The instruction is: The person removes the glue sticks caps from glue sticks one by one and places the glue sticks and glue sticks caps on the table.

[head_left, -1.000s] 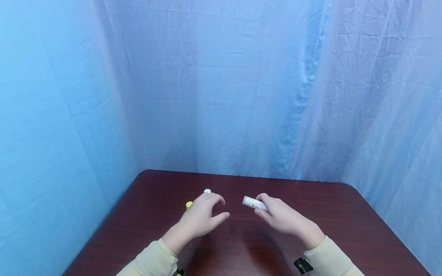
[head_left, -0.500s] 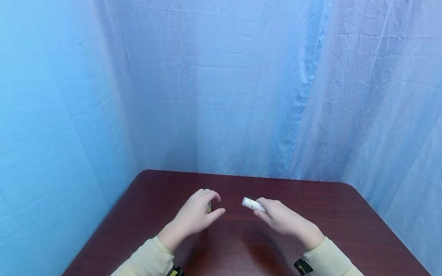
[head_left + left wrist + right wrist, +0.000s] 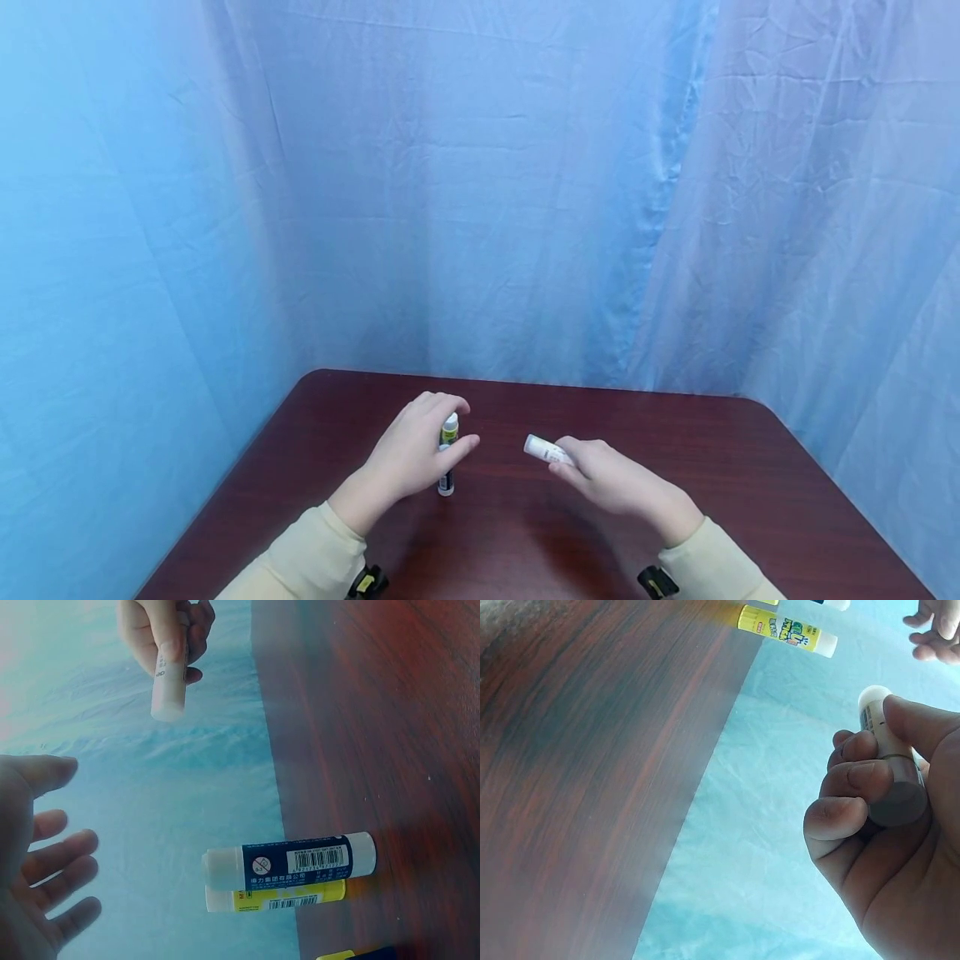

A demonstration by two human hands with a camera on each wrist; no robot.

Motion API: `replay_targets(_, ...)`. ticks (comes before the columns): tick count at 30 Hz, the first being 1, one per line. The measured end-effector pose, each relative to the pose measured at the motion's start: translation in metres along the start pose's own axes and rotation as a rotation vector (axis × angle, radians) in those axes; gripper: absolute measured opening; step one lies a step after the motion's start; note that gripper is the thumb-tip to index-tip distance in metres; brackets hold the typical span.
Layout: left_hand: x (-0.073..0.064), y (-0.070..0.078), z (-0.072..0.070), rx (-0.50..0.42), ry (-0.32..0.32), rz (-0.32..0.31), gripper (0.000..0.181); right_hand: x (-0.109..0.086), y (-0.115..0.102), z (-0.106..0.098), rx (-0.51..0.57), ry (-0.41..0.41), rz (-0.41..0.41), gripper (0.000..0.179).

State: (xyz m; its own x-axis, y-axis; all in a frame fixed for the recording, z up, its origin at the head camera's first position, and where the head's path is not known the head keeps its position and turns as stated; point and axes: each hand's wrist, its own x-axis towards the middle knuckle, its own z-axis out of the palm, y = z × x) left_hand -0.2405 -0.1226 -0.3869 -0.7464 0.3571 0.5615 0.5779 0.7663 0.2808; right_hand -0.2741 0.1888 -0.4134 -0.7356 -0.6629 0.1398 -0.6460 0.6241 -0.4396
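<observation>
My right hand (image 3: 603,473) grips a white glue stick (image 3: 546,450) between thumb and curled fingers, one end sticking out toward the left. In the right wrist view the fingers wrap round that glue stick (image 3: 889,735). Raised above the table, my left hand (image 3: 411,442) holds nothing, its fingers apart and loosely bent. Beside it stand a dark-blue-labelled glue stick (image 3: 446,482) and, behind, a yellow glue stick (image 3: 450,433), both partly covered by the hand. The left wrist view shows the blue one (image 3: 300,861) overlapping the yellow one (image 3: 292,896), apart from the fingers.
Another yellow and dark item (image 3: 356,954) is cut off at the bottom of the left wrist view. The dark red wooden table (image 3: 675,450) has rounded far corners. Light blue curtains (image 3: 480,208) hang behind and at both sides.
My left hand has moved left and slightly farther away, uncovering the blue and yellow glue sticks; a yellow top left of it is now hidden. My right hand, still gripping its glue stick, has lowered slightly.
</observation>
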Motion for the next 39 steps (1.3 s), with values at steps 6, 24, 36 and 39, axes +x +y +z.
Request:
replay_targets(6,0.004,-0.001,0.001,0.055,0.022,0.140,0.048,0.000,-0.001,0.002,0.015,-0.019,-0.017,0.013)
replay_targets(24,0.014,0.004,0.013,0.168,0.128,0.523,0.071,0.000,-0.007,0.002,0.107,-0.058,-0.029,0.026)
replay_targets(36,0.015,0.009,0.027,0.222,0.071,0.581,0.061,-0.001,-0.013,0.003,0.154,-0.061,-0.046,0.019)
replay_targets(39,0.014,0.012,0.029,0.218,0.032,0.557,0.057,-0.001,-0.014,0.002,0.161,-0.063,-0.048,0.020)
